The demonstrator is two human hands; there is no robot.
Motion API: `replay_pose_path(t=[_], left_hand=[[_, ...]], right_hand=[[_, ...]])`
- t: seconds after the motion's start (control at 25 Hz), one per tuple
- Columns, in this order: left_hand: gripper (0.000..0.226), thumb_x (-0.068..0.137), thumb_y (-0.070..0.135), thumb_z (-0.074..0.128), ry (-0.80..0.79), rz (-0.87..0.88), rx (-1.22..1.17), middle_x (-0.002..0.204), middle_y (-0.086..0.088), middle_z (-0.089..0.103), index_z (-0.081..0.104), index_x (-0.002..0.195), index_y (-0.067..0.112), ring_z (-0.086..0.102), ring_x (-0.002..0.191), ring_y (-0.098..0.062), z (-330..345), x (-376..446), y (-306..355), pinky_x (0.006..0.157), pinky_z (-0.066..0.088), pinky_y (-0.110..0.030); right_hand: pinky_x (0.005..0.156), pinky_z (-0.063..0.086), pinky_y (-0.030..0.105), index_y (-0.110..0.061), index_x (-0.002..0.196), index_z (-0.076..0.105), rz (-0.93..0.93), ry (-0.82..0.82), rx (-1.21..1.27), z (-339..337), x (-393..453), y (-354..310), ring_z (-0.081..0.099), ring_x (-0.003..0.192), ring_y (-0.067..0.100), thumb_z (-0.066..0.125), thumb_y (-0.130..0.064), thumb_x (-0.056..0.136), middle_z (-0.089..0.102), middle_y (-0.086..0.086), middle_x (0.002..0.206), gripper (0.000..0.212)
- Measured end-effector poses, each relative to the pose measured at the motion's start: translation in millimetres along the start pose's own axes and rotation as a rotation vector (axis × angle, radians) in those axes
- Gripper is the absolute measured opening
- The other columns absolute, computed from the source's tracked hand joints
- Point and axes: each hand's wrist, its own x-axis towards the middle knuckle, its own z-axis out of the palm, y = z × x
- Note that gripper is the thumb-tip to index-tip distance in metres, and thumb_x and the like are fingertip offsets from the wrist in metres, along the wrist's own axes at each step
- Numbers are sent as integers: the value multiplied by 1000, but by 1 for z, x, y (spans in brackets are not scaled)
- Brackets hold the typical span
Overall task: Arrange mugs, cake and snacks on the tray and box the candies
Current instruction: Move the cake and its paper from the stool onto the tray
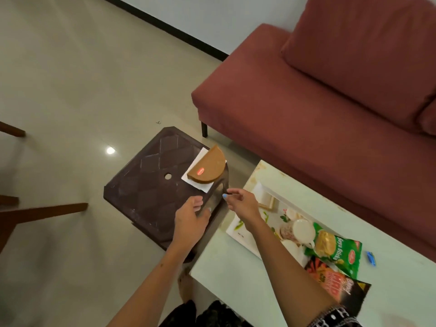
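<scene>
Both hands empty: left hand spread, right hand seemingly half-curled.

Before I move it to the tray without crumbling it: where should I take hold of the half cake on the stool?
Probably grip the white card under the half cake, both hands at opposite edges from the near side; its corner overhangs the stool.

Brown stool carries cake; pale table carries tray.

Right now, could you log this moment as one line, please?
left hand: open, over stool | right hand: open | cake: on stool
</scene>
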Motion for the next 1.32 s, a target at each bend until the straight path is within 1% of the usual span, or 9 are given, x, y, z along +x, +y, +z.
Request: replay_pose_path(t=[0.2, 0.32, 0.52, 0.72, 0.84, 0.92, 1.04, 1.16, 1.32], left_hand=[[35, 83, 17, 66, -65, -3, 74, 116, -5, 65, 58, 117, 10, 60, 104, -13, -30, 42, -27, 90, 45, -22], [32, 84, 16, 65, -79, 3, 104, 115, -3, 65, 59, 115, 12, 59, 104, -11, -39, 64, -33, 90, 45, -21], [35, 85, 16, 63, -90, 78, 188, 119, -4, 64, 57, 119, 10, 59, 111, -16, -41, 94, -27, 97, 45, -28], [37, 86, 15, 59, -76, 342, 433, 118, -7, 59, 51, 121, 11, 61, 100, -21, -32, 103, -2, 84, 49, -29], [45, 89, 23, 56, -118, 367, 607, 131, -8, 50, 41, 129, 9, 56, 113, -23, -19, 98, 14, 91, 51, -34], [51, 90, 27, 54, -144, 361, 727, 135, -8, 50, 37, 135, 9, 54, 117, -22, -11, 93, 20, 94, 51, -34], [45, 92, 25, 52, -183, 366, 772, 120, -9, 61, 43, 133, 8, 64, 99, -23, 6, 79, 25, 87, 54, -33], [35, 92, 20, 52, -232, 418, 758, 107, -9, 66, 50, 125, 8, 66, 87, -22, 32, 56, 27, 80, 52, -29], [26, 93, 23, 50, -307, 446, 733, 96, -7, 69, 57, 114, 10, 67, 80, -21, 75, 24, 25, 75, 55, -30]], right_hand=[[90, 55, 38, -8, 118, 58, 225, 93, 164, 56, 62, -13, 64, 89, 20, 77, -23, 75, 68, 10, 104, 49], [91, 54, 43, -13, 110, 55, 331, 230, 211, 72, 93, -15, 65, 93, 26, 78, -28, 73, 68, 10, 101, 46], [60, 54, 25, -8, 87, 58, 392, 221, 422, 80, 109, -25, 58, 58, 12, 72, -12, 81, 64, 6, 73, 16], [54, 57, 18, -8, 90, 65, 295, 205, 388, 85, 87, -48, 68, 59, 9, 73, -10, 79, 71, 4, 77, 14], [45, 49, 9, -15, 75, 65, 173, 266, 282, 82, 57, -58, 66, 51, 1, 74, -13, 77, 69, 1, 73, 10], [51, 54, 11, -21, 73, 63, 71, 291, 192, 74, 37, -58, 66, 56, -2, 74, -16, 78, 68, -3, 74, 13], [72, 59, 26, -22, 78, 65, -27, 313, 100, 53, 11, -53, 67, 72, 6, 73, -20, 79, 68, -6, 78, 9], [73, 56, 21, -23, 84, 66, -86, 422, 7, 28, -7, -40, 60, 70, 2, 73, -22, 78, 62, -13, 76, 9], [73, 47, 21, -20, 106, 53, -53, 668, -17, -9, -28, 0, 58, 89, 13, 71, -33, 78, 59, -4, 101, 36]])
